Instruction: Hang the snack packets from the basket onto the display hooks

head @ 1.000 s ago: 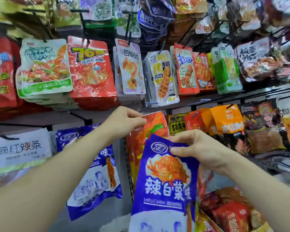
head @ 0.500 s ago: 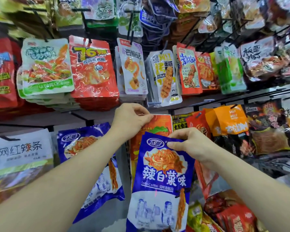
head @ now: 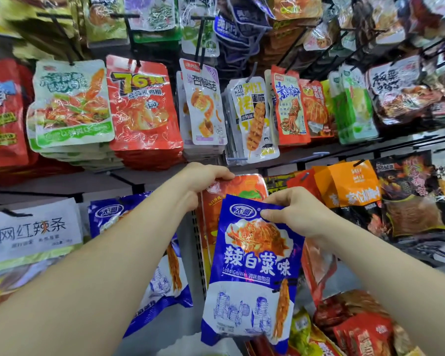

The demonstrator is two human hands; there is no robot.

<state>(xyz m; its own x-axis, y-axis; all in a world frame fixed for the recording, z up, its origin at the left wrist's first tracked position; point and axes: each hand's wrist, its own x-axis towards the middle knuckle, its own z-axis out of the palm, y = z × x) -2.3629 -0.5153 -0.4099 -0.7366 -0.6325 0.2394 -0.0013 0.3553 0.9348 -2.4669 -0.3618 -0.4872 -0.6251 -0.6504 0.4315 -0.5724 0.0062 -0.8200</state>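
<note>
My right hand [head: 292, 214] pinches the top right corner of a blue and white snack packet [head: 252, 271], held upright in front of the lower rack. Just behind it hangs an orange packet [head: 242, 187]; my left hand [head: 203, 179] grips its top left edge. The hook under the orange packet is hidden by my left hand. A matching blue packet [head: 159, 278] hangs to the left, partly behind my left forearm. The basket is out of sight.
Rows of hanging packets fill the wall: green and white [head: 72, 104], red [head: 141, 106], pale skewer packet [head: 256, 119]. Black hooks jut out above. Orange packets [head: 350, 183] hang right. Loose red packets [head: 362, 330] lie at lower right. A white packet [head: 31, 232] hangs left.
The blue packet has risen and moved nearer the orange hanging packet. My left hand has stayed on the orange packet's top edge. The camera view has tilted slightly downward.
</note>
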